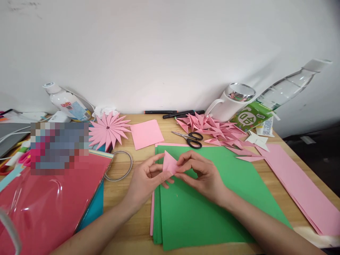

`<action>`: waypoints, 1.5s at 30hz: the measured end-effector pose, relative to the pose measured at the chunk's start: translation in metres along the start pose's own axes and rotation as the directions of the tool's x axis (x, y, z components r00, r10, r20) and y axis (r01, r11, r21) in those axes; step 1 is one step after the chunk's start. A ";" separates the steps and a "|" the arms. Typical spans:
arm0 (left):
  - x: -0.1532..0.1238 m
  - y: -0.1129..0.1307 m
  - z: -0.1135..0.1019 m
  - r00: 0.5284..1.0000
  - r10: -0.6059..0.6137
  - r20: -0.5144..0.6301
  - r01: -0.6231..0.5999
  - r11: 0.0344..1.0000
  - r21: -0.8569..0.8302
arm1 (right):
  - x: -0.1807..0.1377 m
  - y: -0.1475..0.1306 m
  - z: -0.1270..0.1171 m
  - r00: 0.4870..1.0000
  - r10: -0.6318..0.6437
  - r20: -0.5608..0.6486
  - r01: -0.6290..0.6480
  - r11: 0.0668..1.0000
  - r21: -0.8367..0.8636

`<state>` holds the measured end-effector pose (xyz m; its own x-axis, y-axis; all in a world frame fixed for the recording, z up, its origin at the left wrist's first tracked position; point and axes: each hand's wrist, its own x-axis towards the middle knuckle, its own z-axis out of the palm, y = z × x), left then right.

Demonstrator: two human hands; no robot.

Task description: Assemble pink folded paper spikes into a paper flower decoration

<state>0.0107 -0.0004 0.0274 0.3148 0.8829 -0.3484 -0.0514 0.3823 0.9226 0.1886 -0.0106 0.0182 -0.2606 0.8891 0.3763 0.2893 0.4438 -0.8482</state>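
Both hands pinch a small folded piece of pink paper (169,163), its pointed tip upward, above a stack of green paper (212,205). My left hand (148,175) holds its left and lower edge between thumb and fingers. From the other side, my right hand (200,173) grips the right corner with thumb and fingertips. Behind the hands lies a stack of square pink paper (147,134). A pink paper pinwheel-like star (108,129) of many points sits to its left. Black-handled scissors (191,138) rest just past the green stack, beside a heap of folded pink pieces (212,128).
At the back right stand a white mug (231,101), a green packet (251,115) and a clear bottle (292,83). Long pink paper strips (302,187) lie right. A tape roll (130,166) and red paper in clear wrap (53,202) are left. Black markers (183,114) line the wall.
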 end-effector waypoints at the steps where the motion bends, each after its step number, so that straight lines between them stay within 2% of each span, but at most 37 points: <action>1: -0.001 0.000 0.001 0.999 0.012 -0.033 -0.012 1.000 0.006 | -0.001 0.000 0.001 1.000 -0.003 0.011 0.003 1.000 -0.018; 4: -0.003 0.000 0.002 0.998 0.029 -0.060 -0.028 0.999 0.017 | -0.002 0.002 0.002 0.999 0.040 0.025 -0.040 0.999 -0.011; 6: -0.003 0.000 0.002 0.999 0.028 -0.029 -0.027 0.999 0.031 | -0.001 0.002 0.003 0.989 0.147 0.014 -0.148 0.985 0.094; 9: -0.003 -0.001 0.001 0.999 0.047 0.009 -0.047 0.998 0.048 | 0.000 0.003 0.005 0.938 0.343 0.045 -0.343 0.904 0.255; 12: -0.002 -0.001 0.001 0.999 0.048 0.022 -0.049 0.997 0.065 | 0.000 0.003 0.005 0.895 0.419 0.152 -0.445 0.849 0.284; 16: -0.001 0.001 0.001 0.999 -0.008 0.034 0.004 0.993 0.121 | 0.000 0.002 0.005 0.884 0.420 0.204 -0.465 0.836 0.292; 24: -0.002 -0.002 0.000 0.995 -0.068 0.071 0.058 0.989 0.138 | 0.001 -0.002 0.006 0.807 0.507 0.305 -0.591 0.703 0.396; 30: -0.003 -0.003 -0.001 0.991 -0.090 0.098 0.082 0.993 0.081 | 0.001 -0.004 0.005 0.808 0.507 0.300 -0.589 0.693 0.416; 36: -0.002 -0.001 -0.001 0.987 -0.068 0.143 0.055 0.995 0.088 | 0.001 -0.004 0.004 0.812 0.497 0.305 -0.583 0.698 0.416; 45: -0.005 0.001 -0.001 0.991 -0.061 0.123 0.047 0.993 0.108 | 0.002 -0.005 0.004 0.805 0.509 0.306 -0.594 0.692 0.410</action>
<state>0.0086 -0.0043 0.0300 0.4318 0.8178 -0.3805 0.0665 0.3918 0.9176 0.1830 -0.0112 0.0224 -0.3446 0.9069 -0.2426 -0.0229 -0.2664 -0.9636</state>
